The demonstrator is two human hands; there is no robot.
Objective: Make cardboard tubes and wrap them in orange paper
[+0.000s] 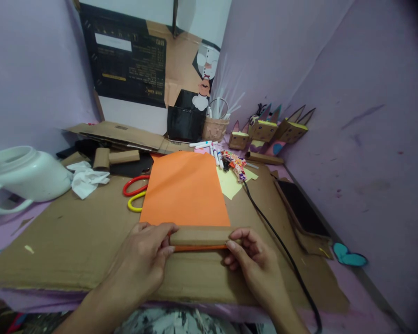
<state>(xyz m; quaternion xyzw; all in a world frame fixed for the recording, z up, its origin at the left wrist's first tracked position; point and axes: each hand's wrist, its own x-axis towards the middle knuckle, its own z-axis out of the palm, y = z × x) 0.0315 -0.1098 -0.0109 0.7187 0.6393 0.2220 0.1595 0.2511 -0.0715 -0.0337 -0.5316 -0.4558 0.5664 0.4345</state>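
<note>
Cardboard tube (200, 235) is gripped at its 2 ends by curled fingers of left hand (144, 262) and right hand (254, 260), laid across near edge of orange paper (185, 188) — if pressed unevenly, the paper could be skewed or creased.

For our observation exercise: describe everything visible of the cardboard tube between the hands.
The cardboard tube is a plain brown, matte roll lying on its side across the near edge of the orange paper, a strip of which shows beneath it. The left hand holds its left end; the right hand holds its right end.
</note>
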